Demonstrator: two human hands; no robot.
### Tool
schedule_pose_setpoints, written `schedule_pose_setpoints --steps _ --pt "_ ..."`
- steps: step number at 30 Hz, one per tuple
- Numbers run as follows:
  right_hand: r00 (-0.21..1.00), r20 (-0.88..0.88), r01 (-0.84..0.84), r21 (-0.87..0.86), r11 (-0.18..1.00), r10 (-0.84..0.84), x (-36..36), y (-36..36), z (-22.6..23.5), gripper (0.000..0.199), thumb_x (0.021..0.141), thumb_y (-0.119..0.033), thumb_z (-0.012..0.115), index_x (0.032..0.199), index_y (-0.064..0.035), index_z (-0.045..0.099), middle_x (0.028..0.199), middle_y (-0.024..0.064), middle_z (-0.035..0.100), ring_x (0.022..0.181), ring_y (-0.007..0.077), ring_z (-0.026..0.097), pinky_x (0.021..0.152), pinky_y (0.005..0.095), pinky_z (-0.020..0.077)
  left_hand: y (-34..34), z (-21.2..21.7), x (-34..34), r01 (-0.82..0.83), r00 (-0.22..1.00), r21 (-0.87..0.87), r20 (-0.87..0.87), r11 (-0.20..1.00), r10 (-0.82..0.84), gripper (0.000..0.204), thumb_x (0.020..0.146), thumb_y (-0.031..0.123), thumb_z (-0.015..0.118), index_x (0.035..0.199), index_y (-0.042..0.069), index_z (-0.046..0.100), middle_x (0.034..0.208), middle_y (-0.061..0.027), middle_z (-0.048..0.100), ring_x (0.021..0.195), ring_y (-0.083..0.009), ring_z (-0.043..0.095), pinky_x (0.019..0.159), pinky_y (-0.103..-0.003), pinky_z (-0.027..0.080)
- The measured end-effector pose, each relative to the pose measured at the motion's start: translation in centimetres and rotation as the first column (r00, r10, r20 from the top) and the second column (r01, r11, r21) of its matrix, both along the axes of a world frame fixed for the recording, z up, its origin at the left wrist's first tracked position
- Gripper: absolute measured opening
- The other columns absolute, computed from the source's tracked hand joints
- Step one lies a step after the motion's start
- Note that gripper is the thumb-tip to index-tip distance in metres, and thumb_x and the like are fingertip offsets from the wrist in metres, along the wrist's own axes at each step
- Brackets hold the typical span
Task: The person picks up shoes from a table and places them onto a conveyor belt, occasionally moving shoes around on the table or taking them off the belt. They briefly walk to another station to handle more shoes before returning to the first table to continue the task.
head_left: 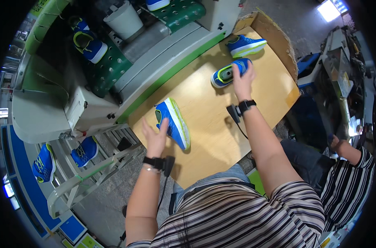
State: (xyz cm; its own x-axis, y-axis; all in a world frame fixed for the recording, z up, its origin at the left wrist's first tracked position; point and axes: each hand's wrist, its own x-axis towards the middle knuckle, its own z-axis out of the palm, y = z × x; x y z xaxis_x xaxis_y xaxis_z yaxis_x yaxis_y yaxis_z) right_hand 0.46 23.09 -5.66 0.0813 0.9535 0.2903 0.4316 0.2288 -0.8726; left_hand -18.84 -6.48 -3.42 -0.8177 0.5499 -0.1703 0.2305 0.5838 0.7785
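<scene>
A blue sneaker with a white and lime sole lies tipped on its side on the tan board. Beside it is my left hand, fingers spread, the thumb overlapping the shoe's edge; I cannot tell if it touches. My right hand has its thumb and fingers around the toe end of a second blue sneaker, whose lime-edged opening faces up. Just beyond that, at the board's far right, sits a third blue sneaker. Both wrists wear black bands with small cabled devices.
A machine with a green perforated belt carries more sneakers along the board's far side. Two blue sneakers rest on a metal rack at left. Cardboard borders the board's right end. A person in stripes is at right.
</scene>
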Motion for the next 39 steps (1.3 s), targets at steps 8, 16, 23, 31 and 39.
schedule_pose_setpoints --steps 8,16,23,31,39 --pt "0.821 0.233 -0.515 -0.093 0.852 0.521 1.0 -2.5 -0.5 0.060 0.067 -0.009 0.073 0.122 -0.0077 0.050 0.135 0.0270 0.043 0.135 0.0441 0.033 0.115 0.0467 0.0265 1.6 3.4 3.2 0.547 0.762 -0.180 -0.298 0.818 -0.575 0.101 0.061 0.004 0.074 0.150 0.013 0.028 0.143 -0.0254 0.032 0.130 -0.0466 0.036 0.112 -0.050 0.031" --pt "0.560 -0.086 -0.797 -0.327 0.507 0.824 6.5 -18.6 3.1 0.072 0.077 -0.002 0.062 0.144 -0.0012 0.035 0.138 0.0247 0.045 0.132 0.0391 0.042 0.111 0.0400 0.0349 -13.4 5.2 3.7 0.842 0.325 -0.270 -0.437 0.466 -0.839 0.066 0.081 0.022 0.071 0.142 0.023 0.045 0.146 -0.0171 0.035 0.137 -0.0433 0.032 0.110 -0.061 0.028" --pt "0.605 -0.015 -0.770 -0.264 0.581 0.796 6.7 -19.4 3.1 0.069 0.080 -0.005 0.061 0.143 0.0006 0.035 0.135 0.0255 0.047 0.128 0.0399 0.045 0.110 0.0414 0.0355 -13.7 1.5 7.2 -0.189 0.754 0.089 0.651 0.978 0.087 0.074 0.098 0.032 0.058 0.153 0.010 0.013 0.143 -0.0135 0.038 0.125 -0.0280 0.048 0.101 -0.037 0.044" --pt "0.612 0.052 -0.752 -0.270 0.601 0.789 6.1 -21.5 2.1 0.080 0.081 -0.018 0.067 0.147 0.0011 0.026 0.143 0.0246 0.034 0.135 0.0371 0.036 0.114 0.0427 0.0292 -7.2 2.3 8.3 0.205 0.548 0.357 0.729 0.911 -0.409 0.106 0.085 0.003 0.068 0.156 0.014 -0.011 0.161 -0.0132 0.014 0.134 -0.0269 0.041 0.099 -0.036 0.047" --pt "0.809 0.002 -0.538 -0.401 0.741 0.588 7.4 -11.2 2.1 0.054 0.090 -0.030 0.068 0.131 -0.0002 0.051 0.129 0.0226 0.053 0.116 0.0324 0.055 0.101 0.0393 0.0439 -11.1 0.3 1.4 -0.112 0.687 0.033 0.725 0.993 0.053 0.046 0.093 0.015 0.061 0.134 -0.001 0.048 0.107 -0.0059 0.066 0.079 -0.0085 0.060 0.066 -0.023 0.045"
